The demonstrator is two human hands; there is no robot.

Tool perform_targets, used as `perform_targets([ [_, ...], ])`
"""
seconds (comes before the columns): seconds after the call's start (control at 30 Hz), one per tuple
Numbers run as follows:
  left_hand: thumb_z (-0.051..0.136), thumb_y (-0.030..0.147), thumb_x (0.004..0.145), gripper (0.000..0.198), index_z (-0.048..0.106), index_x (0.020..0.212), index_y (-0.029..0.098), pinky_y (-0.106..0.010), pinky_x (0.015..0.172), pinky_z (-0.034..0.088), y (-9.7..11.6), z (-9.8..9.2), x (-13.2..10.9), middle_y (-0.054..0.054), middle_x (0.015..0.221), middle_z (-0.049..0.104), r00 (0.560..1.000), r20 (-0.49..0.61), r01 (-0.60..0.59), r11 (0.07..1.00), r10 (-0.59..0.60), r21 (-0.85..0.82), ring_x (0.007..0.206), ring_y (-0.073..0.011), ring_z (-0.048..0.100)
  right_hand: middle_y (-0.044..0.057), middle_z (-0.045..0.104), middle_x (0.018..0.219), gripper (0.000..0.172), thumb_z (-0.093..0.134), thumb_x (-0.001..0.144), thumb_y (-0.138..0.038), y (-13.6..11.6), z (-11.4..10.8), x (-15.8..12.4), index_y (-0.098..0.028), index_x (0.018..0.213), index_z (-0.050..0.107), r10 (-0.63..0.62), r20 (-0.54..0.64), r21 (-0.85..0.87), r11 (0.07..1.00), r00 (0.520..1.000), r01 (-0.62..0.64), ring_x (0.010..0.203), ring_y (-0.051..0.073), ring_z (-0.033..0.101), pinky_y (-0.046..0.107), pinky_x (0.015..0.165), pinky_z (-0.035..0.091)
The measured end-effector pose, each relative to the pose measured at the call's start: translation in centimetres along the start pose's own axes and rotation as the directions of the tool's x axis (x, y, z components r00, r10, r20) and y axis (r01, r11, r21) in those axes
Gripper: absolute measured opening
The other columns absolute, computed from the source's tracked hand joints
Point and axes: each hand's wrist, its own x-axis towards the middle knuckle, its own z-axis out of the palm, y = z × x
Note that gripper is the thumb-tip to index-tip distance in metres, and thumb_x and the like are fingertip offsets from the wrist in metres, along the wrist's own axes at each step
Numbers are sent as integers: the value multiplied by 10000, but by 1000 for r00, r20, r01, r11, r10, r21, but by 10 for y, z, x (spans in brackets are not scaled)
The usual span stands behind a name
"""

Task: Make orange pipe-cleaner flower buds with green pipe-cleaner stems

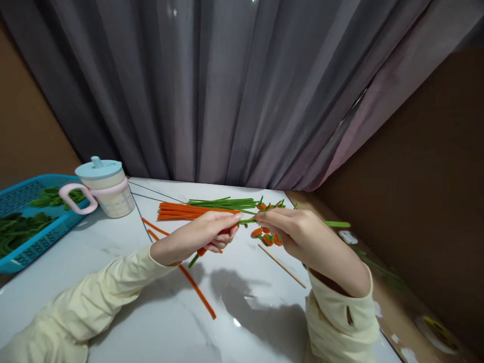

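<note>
My left hand is closed around an orange and green pipe-cleaner piece above the white marble table. An orange pipe cleaner trails from it down onto the table. My right hand pinches a green pipe cleaner that runs from between both hands out to the right. Just behind my hands lie a bundle of orange pipe cleaners and a bundle of green ones. Several small orange-and-green finished pieces sit under and behind my right hand. A thin wooden stick lies on the table near my right wrist.
A cup with a light blue lid and pink handle stands at the back left. A blue plastic basket holding green pieces sits at the far left. Grey curtains hang behind the table. A brown surface with scraps lies to the right.
</note>
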Motion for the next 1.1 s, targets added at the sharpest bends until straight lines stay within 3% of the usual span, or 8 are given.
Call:
perform_targets([
  [0.27, 439, 521, 881, 411, 347, 657, 189, -206, 421, 92, 1, 2, -4, 77, 561, 176, 998, 5, 66, 997, -66, 30, 464, -66, 132, 29, 608, 702, 429, 363, 660, 93, 3, 3, 7, -152, 844, 663, 51, 84, 12, 999, 995, -52, 600, 112, 532, 209, 559, 337],
  [0.47, 427, 547, 877, 437, 347, 646, 184, -197, 418, 112, 0, 3, -5, 79, 553, 189, 998, -17, 57, 998, -57, 37, 457, -61, 154, 36, 621, 717, 476, 334, 629, 99, 0, 4, 11, -154, 854, 668, -4, 69, 41, 999, 998, 1, 627, 113, 547, 203, 580, 360],
  [0.53, 413, 539, 886, 431, 364, 650, 181, -194, 408, 123, -1, 2, -5, 82, 538, 209, 998, 25, 53, 998, -53, 17, 440, -56, 163, 35, 618, 705, 476, 333, 639, 90, 2, 4, 9, -152, 872, 670, -14, 59, 42, 999, 998, 12, 618, 112, 543, 204, 579, 368],
  [0.7, 392, 487, 914, 354, 483, 784, 171, -200, 402, 255, -5, -7, -3, 62, 524, 384, 967, 244, 63, 997, -74, 53, 393, -63, 319, 51, 641, 732, 421, 353, 717, 51, 8, 4, 2, -151, 904, 670, -58, -1, 70, 996, 998, 58, 657, 129, 577, 216, 607, 413],
  [0.87, 399, 500, 915, 360, 478, 792, 172, -191, 395, 139, -6, -10, -3, 84, 514, 270, 963, 263, 37, 998, -49, 50, 431, -57, 159, 40, 626, 710, 443, 348, 698, 66, 8, 4, 2, -150, 904, 675, -62, 11, 62, 996, 998, 61, 627, 116, 560, 201, 583, 390],
  [1.1, 380, 553, 903, 403, 421, 755, 181, -196, 397, 93, -10, -8, 0, 84, 553, 217, 979, 199, 51, 999, -53, 10, 453, -56, 121, 33, 604, 703, 475, 348, 634, 88, 6, 5, 6, -145, 885, 677, -21, 52, 44, 999, 998, 19, 606, 111, 529, 203, 574, 352],
])
